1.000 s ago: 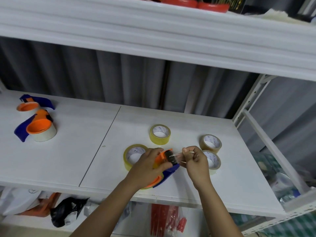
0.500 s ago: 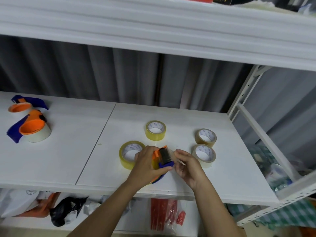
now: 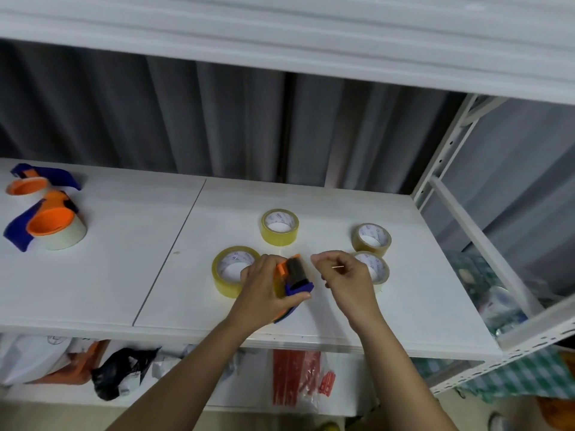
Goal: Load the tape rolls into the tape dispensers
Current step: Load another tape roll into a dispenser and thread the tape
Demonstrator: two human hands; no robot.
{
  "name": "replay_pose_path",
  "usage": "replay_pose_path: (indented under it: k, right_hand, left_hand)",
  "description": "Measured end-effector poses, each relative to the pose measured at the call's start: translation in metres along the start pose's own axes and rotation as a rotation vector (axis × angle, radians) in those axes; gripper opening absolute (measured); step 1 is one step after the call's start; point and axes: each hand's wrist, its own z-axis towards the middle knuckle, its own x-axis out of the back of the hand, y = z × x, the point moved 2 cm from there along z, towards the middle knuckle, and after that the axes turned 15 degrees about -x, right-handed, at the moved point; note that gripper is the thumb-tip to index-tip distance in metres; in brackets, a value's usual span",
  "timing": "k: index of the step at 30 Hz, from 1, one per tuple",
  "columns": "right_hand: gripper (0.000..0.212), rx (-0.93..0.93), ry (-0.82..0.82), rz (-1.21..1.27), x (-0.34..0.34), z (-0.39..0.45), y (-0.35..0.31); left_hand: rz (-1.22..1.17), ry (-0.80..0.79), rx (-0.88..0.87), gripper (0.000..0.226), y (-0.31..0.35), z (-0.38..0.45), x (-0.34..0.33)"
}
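Gripped in the left hand (image 3: 263, 289) just above the front edge of the white shelf (image 3: 389, 325): an orange-and-blue tape dispenser (image 3: 294, 279), fingers curled round its body, thumb clamped under the blue nose. Black roller end facing up and toward 3 o'clock, long axis running roughly from 7 o'clock to 1 o'clock across the palm.

Just beside it at 3 o'clock, apart and not touching: the right hand (image 3: 348, 276), fingers curled, thumb and forefinger pinched together, seemingly on the free end of clear tape; film itself too thin and blurred to confirm. Right hand nearer the roller mouth, so likely the one to draw the tape across the cutter, pulling from 9 toward 3 o'clock.

Waiting loose on the shelf: a yellow roll (image 3: 231, 270) touching the left hand at 9 o'clock, another yellow roll (image 3: 280, 227) at 12 o'clock, two brown rolls (image 3: 371, 239) (image 3: 376, 269) at 2 and 3 o'clock, the nearer partly hidden behind the right hand.

Far off at 9 o'clock: two loaded dispensers (image 3: 46, 223) (image 3: 34, 181).
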Motion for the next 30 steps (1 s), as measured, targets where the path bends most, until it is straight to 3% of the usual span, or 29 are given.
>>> replay_pose_path:
  k: [5,12,18,24,30]
  right_hand:
    - [0.029,-0.068,-0.103,-0.022,-0.0041,0.0025,0.0039]
    - [0.034,-0.055,-0.119,-0.037,-0.0050,0.0064,0.0062]
    - [0.023,0.098,0.054,-0.235,-0.0007,0.0090,0.0053]
    - [0.024,0.037,-0.091,-0.121,-0.0036,0.0058,0.0014]
    - [0.031,0.041,-0.077,-0.126,-0.0047,0.0040,-0.0026]
  left_hand:
    - [-0.001,0.009,-0.012,0.055,-0.0005,-0.0015,-0.0012]
    - [0.018,0.015,-0.008,0.056,0.0005,-0.0022,-0.0021]
    - [0.028,0.020,0.004,0.057,-0.0007,-0.0033,-0.0016]
    - [0.036,0.041,-0.022,0.056,0.0014,-0.0039,-0.0021]
    - [0.046,0.052,-0.023,0.056,0.0024,-0.0042,-0.0011]
